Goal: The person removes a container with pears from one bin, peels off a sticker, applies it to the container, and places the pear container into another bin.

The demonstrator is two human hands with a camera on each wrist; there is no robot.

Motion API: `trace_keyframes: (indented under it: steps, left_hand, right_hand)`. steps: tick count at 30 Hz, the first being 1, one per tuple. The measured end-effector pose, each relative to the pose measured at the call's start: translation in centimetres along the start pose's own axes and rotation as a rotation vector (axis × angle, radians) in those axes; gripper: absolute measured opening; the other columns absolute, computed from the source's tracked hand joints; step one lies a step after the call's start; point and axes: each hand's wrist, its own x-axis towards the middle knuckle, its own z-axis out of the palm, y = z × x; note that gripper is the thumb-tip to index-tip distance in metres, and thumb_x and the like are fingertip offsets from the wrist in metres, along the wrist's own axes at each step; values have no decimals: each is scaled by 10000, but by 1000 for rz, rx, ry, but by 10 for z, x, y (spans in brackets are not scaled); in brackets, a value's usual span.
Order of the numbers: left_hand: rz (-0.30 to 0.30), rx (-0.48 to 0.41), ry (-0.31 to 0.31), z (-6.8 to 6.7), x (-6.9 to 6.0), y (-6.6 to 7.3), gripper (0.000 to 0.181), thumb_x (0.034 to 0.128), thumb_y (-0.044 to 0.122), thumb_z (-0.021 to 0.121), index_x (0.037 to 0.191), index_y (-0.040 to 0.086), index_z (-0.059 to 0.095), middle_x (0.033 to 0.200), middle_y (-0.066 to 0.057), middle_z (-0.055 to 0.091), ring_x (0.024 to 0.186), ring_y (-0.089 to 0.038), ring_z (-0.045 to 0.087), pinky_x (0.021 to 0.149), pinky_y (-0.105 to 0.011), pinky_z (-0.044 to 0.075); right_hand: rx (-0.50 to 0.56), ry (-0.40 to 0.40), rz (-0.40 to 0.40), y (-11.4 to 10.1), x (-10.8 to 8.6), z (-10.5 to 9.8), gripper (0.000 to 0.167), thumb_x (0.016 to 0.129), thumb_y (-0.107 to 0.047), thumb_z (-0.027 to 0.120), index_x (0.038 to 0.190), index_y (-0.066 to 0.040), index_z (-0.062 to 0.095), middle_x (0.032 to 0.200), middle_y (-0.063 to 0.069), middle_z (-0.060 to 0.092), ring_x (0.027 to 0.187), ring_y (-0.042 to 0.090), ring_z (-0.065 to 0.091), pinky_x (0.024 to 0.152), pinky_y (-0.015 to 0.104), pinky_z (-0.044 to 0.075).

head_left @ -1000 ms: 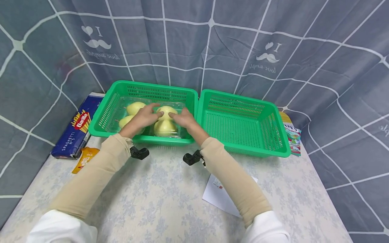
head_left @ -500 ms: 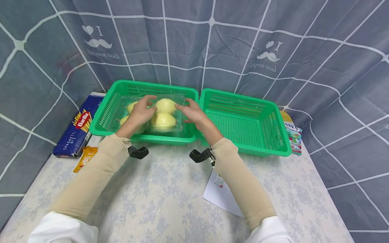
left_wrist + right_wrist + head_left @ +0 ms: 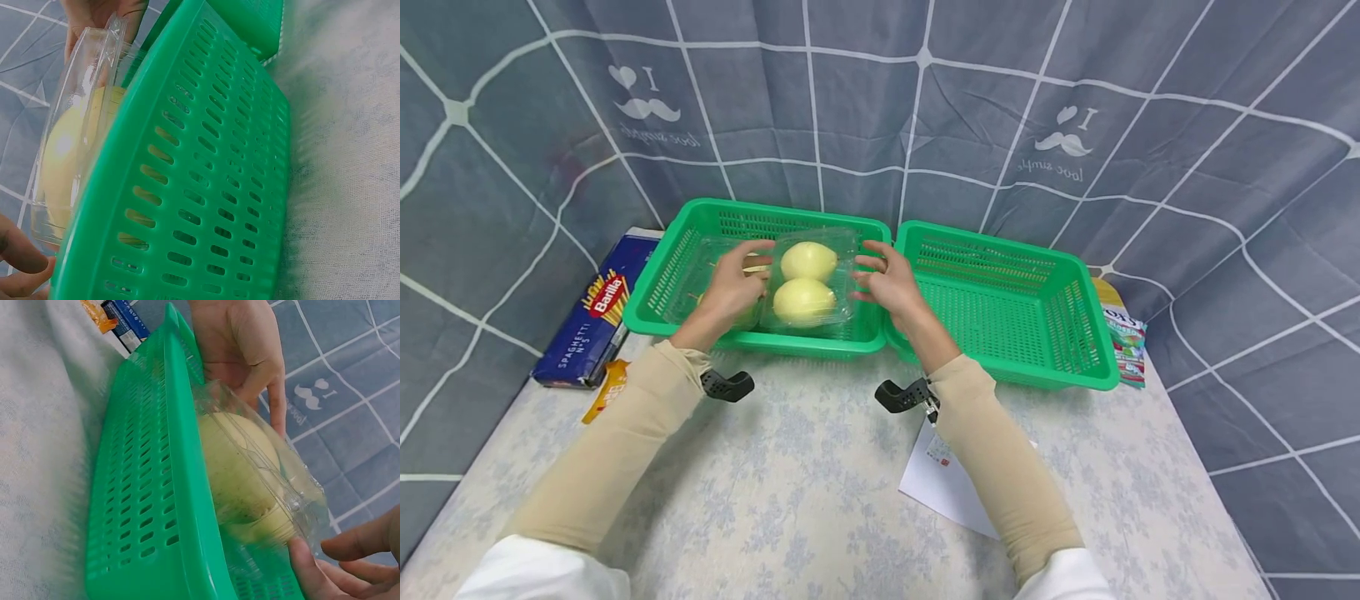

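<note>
Both hands hold a clear plastic box of pears (image 3: 805, 302) between them, raised and tilted within the left green basket (image 3: 805, 344). My left hand (image 3: 731, 287) grips the box's left side, its fingertips also showing at the lower left of the left wrist view. On the opposite side, my right hand (image 3: 891, 282) has its fingers at the box edge; in the right wrist view, fingertips (image 3: 301, 553) touch its lower rim. Two yellow-green pears show through the lid. Under and behind the left hand, a second clear box (image 3: 688, 287) with pears lies partly hidden in the basket.
A second green basket (image 3: 977, 317) stands right of the first. On the left lie a blue spaghetti box (image 3: 597, 308) and an orange packet (image 3: 606, 392). A white paper (image 3: 943, 492) lies under the right forearm; colourful packets (image 3: 1125, 346) sit behind the right basket.
The hands have moved apart, from over the pears to the two sides of the right-hand box. That box has come up and tilted; the other box stays in the basket.
</note>
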Motion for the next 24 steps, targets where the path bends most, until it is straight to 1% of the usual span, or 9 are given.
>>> trace_keyframes:
  steps: [4, 9, 12, 14, 18, 21, 24]
  left_hand:
    - [8, 8, 13, -1, -1, -2, 775, 854, -194, 334, 1575, 90, 312, 1562, -253, 386, 1424, -426, 432, 818, -335, 518]
    - [-3, 11, 31, 0, -1, -1, 763, 862, -192, 338, 1570, 93, 327, 1551, -258, 396, 1417, -428, 440, 926, -442, 513]
    - [-16, 18, 34, 1, -1, 0, 739, 881, -176, 359, 1568, 95, 332, 1546, -265, 399, 1410, -429, 451, 941, -446, 505]
    - [-26, 24, 32, 0, -1, 1, 720, 897, -160, 377, 1569, 95, 330, 1544, -271, 405, 1409, -428, 455, 906, -419, 503]
    - [-41, 32, 20, -1, -1, 1, 712, 911, -139, 394, 1577, 99, 312, 1544, -275, 411, 1412, -426, 456, 786, -319, 477]
    - [-55, 3, 15, -3, -1, 0, 710, 920, -127, 403, 1583, 107, 299, 1552, -268, 404, 1408, -416, 465, 672, -258, 433]
    - [-71, -34, 16, -5, -2, -1, 683, 950, -93, 436, 1584, 120, 301, 1550, -247, 418, 1380, -392, 499, 603, -236, 388]
  right_hand:
    - [7, 1, -4, 2, 1, 1, 630, 988, 81, 495, 1564, -124, 344, 1516, 122, 496, 1341, 305, 558, 967, 378, 582]
    - [12, 10, 5, 4, 1, 1, 619, 975, 87, 519, 1545, -113, 381, 1517, 122, 497, 1323, 309, 572, 956, 372, 587]
    - [14, 20, 5, 5, 0, 2, 602, 969, 90, 527, 1525, -113, 416, 1514, 117, 503, 1309, 310, 583, 957, 374, 586]
    - [22, 30, 3, 5, 0, 2, 594, 962, 95, 537, 1510, -114, 440, 1505, 117, 516, 1292, 309, 596, 958, 377, 586]
    - [29, 46, 8, 7, 0, 3, 577, 949, 98, 562, 1482, -107, 480, 1481, 113, 545, 1260, 309, 619, 948, 366, 589]
    - [30, 55, 13, 8, 1, 3, 564, 941, 101, 575, 1464, -97, 502, 1465, 109, 562, 1242, 308, 632, 918, 339, 598]
    - [46, 63, 14, 8, 0, 3, 552, 931, 97, 603, 1443, -94, 528, 1446, 102, 581, 1210, 308, 649, 875, 307, 606]
